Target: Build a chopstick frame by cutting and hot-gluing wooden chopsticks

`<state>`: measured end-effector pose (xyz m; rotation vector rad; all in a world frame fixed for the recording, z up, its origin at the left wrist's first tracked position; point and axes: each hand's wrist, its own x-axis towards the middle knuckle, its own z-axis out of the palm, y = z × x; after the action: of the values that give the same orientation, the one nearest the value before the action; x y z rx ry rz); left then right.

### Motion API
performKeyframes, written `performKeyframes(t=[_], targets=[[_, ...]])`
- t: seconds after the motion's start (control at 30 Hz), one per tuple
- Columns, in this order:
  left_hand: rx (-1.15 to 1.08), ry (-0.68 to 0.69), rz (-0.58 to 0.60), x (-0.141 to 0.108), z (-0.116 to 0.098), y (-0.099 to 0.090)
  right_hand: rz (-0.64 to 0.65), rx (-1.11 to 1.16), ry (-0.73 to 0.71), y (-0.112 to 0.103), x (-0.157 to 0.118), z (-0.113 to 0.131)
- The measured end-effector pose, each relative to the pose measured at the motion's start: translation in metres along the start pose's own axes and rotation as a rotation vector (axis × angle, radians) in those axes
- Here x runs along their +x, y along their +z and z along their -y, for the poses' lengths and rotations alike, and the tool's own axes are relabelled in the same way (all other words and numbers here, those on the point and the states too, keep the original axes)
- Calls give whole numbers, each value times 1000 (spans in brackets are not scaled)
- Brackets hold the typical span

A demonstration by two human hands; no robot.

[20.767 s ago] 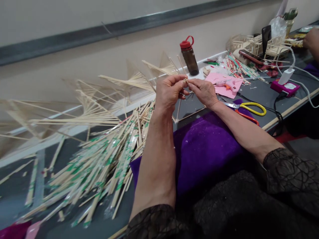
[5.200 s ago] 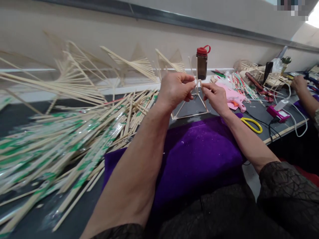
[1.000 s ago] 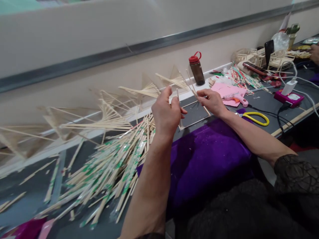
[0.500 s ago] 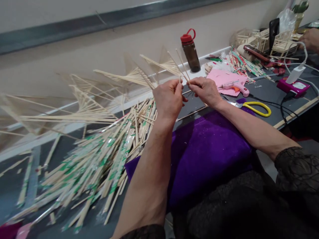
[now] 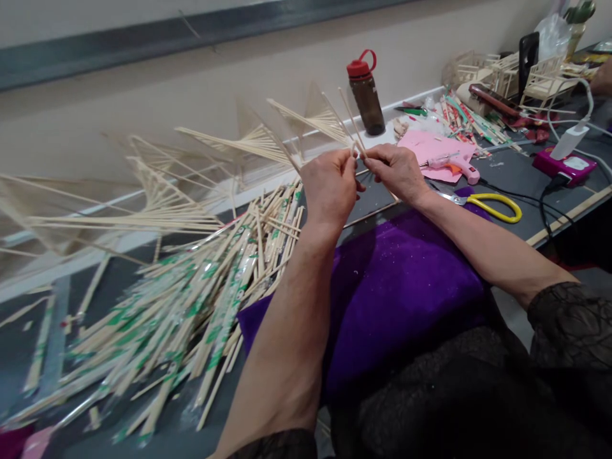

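Two thin wooden sticks (image 5: 350,115) rise from between my fingertips, crossing near their lower ends. My right hand (image 5: 399,171) pinches them there between thumb and fingers. Close against it, my left hand (image 5: 329,182) is closed, with a small pale tip showing at its thumb; the rest of what it grips is hidden. Behind the hands stand twisted fan-like stick structures (image 5: 258,145) along the wall. Under my forearms a purple cloth (image 5: 401,287) covers the table edge and my lap.
A heap of chopsticks in green-printed wrappers (image 5: 191,306) lies at the left. To the right are yellow-handled scissors (image 5: 495,205), a pink glue gun (image 5: 452,166) on pink paper, and a purple power block (image 5: 564,167) with cables. A red-lidded bottle (image 5: 367,99) stands at the wall.
My left hand has moved slightly right, and its fingertips are now closer to those of my right hand. At the far right, another person's hand has mostly left the view.
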<state>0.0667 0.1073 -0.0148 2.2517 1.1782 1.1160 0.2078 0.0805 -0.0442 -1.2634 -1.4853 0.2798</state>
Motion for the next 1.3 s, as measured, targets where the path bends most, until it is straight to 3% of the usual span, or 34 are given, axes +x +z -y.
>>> performKeyframes(t=[1.3], targets=[[-14, 3, 10, 3, 2, 2, 37, -50, -4, -3, 2, -3]])
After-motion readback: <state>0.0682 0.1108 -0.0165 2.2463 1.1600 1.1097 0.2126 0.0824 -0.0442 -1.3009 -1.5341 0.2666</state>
